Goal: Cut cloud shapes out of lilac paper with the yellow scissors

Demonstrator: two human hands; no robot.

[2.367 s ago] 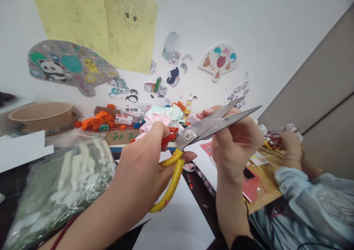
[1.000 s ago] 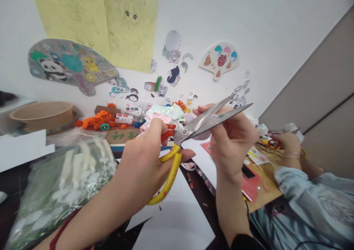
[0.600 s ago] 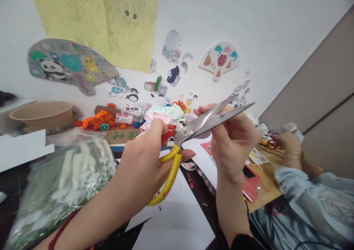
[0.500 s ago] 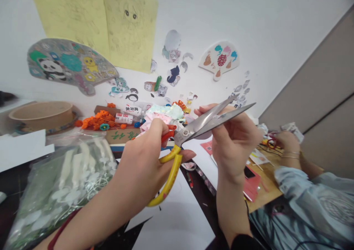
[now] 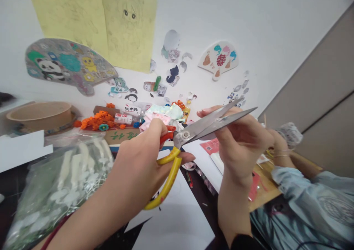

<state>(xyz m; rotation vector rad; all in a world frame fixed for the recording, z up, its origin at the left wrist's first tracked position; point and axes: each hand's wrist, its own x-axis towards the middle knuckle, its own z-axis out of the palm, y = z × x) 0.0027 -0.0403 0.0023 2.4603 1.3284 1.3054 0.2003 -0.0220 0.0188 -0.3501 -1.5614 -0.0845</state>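
Observation:
A pair of scissors (image 5: 186, 135) has metal blades, slightly parted and pointing right, and handles in yellow and red. My left hand (image 5: 141, 154) is wrapped round the handles, with a finger through the yellow loop. Just beyond the blades, my right hand (image 5: 238, 143) has its thumb and fingers pinched together. What it holds is hidden or too small to make out. Below the hands lies a sheet of white paper (image 5: 177, 213) on the dark table.
At the left are a plastic bag (image 5: 30, 194) with white pieces and a round tan container (image 5: 41, 111). Orange decorations (image 5: 99, 120) and bottles line the wall. A person's sleeve (image 5: 298, 187) is at the right. Paper fans hang on the wall.
My right hand has shifted slightly right and down. The scissors' blades are a little closer together. At the right, the other person's hand has moved slightly left.

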